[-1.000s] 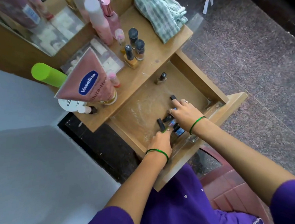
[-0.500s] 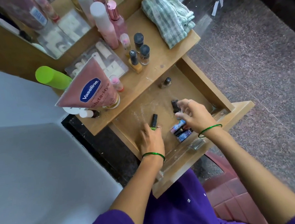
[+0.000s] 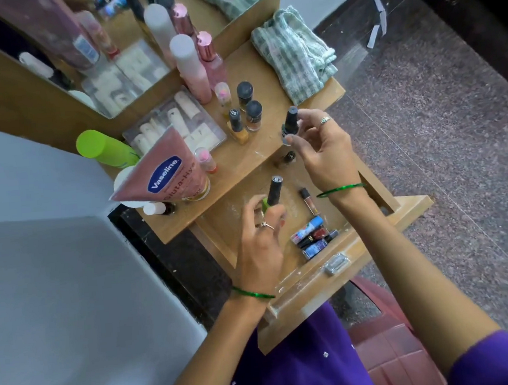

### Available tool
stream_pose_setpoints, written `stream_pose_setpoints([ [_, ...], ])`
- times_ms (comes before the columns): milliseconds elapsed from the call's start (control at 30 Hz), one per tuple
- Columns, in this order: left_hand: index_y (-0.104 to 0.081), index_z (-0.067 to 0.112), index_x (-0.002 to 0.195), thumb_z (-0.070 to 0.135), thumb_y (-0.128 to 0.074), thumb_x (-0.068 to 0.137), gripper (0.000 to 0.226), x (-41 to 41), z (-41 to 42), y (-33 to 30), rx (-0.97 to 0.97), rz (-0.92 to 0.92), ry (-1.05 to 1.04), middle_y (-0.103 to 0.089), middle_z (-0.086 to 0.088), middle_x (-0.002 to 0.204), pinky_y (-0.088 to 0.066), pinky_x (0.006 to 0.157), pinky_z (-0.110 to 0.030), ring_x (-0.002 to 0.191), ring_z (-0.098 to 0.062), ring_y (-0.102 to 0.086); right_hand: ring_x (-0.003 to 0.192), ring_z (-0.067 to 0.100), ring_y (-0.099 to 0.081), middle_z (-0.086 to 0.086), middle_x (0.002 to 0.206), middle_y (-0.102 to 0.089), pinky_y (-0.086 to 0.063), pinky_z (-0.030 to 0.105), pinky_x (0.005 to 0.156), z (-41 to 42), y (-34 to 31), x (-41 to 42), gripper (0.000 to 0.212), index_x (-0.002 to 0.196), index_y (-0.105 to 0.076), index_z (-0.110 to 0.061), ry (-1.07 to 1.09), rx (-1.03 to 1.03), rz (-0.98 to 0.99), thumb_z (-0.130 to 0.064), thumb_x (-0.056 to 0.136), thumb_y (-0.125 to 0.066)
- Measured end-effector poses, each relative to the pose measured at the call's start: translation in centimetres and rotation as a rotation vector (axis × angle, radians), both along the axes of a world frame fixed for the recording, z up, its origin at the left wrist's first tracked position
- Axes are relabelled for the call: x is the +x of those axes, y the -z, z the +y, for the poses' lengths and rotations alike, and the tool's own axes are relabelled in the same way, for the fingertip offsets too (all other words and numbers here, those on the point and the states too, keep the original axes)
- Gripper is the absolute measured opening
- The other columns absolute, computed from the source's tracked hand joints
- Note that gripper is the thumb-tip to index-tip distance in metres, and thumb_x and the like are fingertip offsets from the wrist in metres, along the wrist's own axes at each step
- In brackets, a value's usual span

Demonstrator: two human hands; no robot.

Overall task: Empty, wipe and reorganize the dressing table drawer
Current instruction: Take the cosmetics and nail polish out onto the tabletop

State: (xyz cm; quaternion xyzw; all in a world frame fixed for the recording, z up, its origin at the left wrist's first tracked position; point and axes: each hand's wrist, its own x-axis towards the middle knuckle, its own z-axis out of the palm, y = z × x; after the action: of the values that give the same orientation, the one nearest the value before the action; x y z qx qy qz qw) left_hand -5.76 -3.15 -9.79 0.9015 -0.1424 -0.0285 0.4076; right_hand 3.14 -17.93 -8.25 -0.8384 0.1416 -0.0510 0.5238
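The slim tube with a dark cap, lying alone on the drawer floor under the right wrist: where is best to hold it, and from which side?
Probably pinch the slim tube across its middle, coming from above. It lies flat on the drawer floor with bare wood along both long sides, apart from the cluster of lipsticks nearer the front, so fingertips should fit on either side. The right hand already holds a dark bottle.

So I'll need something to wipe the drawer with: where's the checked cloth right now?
In the head view the checked cloth lies bunched on the far right corner of the dressing table top, just beyond the dark-capped small bottles and beside the mirror's edge.
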Motion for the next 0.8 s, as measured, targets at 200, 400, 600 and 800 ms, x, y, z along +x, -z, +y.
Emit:
stream_pose_setpoints([
  [200,-0.05,0.015,0.101,0.001,-0.048,0.091,0.017,3.3,-1.4,-1.3,-0.185,-0.169,-0.269,-0.047,-0.022,0.119,-0.041,0.093,-0.016,0.106,-0.019,-0.052,0.071,0.012,-0.053,0.01,0.095,-0.059,-0.048,0.015,0.074,0.8,1.0,1.6,0.029,0.11,-0.06,-0.008,-0.001,-0.054,-0.037,-0.004,0.082,-0.066],
  [400,-0.049,0.013,0.097,-0.008,-0.049,0.089,0.023,5.6,-2.2,-0.7,-0.196,-0.184,-0.408,-0.047,-0.021,0.117,-0.034,0.095,-0.009,0.113,0.002,-0.04,0.076,0.017,-0.06,0.009,0.094,-0.059,-0.048,0.013,0.073,0.9,1.3,1.9,0.027,0.107,-0.059,-0.009,-0.004,-0.053,-0.042,-0.003,0.082,-0.066],
  [600,-0.054,0.007,0.093,-0.01,-0.05,0.086,0.018,5.8,-2.8,0.6,-0.173,-0.164,-0.482,-0.047,-0.019,0.114,-0.035,0.089,-0.005,0.109,0.017,-0.034,0.076,-0.003,-0.058,0.004,0.093,-0.059,-0.046,0.007,0.072,0.6,0.8,0.9,0.029,0.108,-0.056,-0.014,0.007,0.008,-0.019,0.0,0.083,-0.063],
  [800,-0.047,0.018,0.097,-0.011,-0.05,0.085,0.031,6.4,-2.7,0.9,-0.158,-0.146,-0.55,-0.046,-0.019,0.121,-0.043,0.092,-0.016,0.114,0.006,-0.037,0.076,-0.006,-0.057,0.006,0.094,-0.059,-0.046,0.008,0.073,-0.3,0.1,-1.4,0.025,0.109,-0.058,-0.009,0.099,0.107,0.037,-0.003,0.086,-0.063],
])
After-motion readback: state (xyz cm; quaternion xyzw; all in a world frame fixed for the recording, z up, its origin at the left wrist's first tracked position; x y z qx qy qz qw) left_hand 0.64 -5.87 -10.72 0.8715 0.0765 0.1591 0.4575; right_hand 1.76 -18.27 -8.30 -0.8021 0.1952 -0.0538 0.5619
